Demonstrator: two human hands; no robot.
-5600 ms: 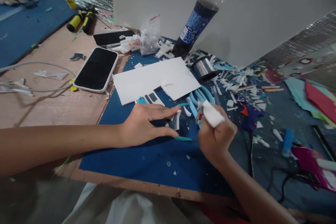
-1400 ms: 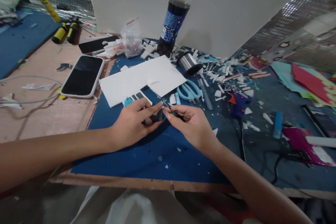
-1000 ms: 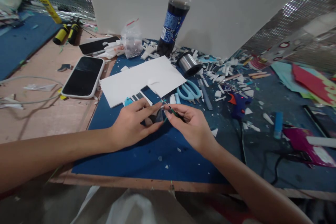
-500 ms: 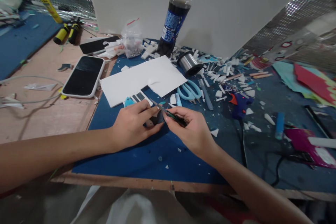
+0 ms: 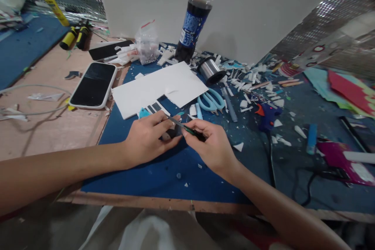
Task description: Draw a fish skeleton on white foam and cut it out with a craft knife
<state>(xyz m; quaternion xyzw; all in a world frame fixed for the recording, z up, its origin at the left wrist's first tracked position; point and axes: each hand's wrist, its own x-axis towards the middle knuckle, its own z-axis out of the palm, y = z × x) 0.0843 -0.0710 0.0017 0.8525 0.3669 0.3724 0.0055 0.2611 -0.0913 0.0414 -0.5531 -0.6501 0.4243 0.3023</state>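
My right hand (image 5: 215,146) is closed around the dark green handle of a craft knife (image 5: 191,131), whose thin grey blade points left toward my other hand. My left hand (image 5: 150,136) rests on the blue mat (image 5: 140,183), with thumb and fingers pinching a small dark grey piece (image 5: 172,131). The blade lies over this piece, close to the left fingertips; whether it touches cannot be made out. Just beyond the fingers lie a cut strip of white and dark pieces (image 5: 155,106), a bright blue scrap (image 5: 143,113) and a white foam board (image 5: 146,86) with a notch.
Light blue scissors (image 5: 211,101) and a wire spool (image 5: 211,71) lie behind my right hand. A cola bottle (image 5: 193,27) stands at the back among white scraps. To the right is a blue glue gun (image 5: 268,117) with its cord; to the left, a phone (image 5: 93,85).
The knife has tilted to a flatter angle, its blade shifting slightly left and down over the grey piece. My left hand stays nearly in place.
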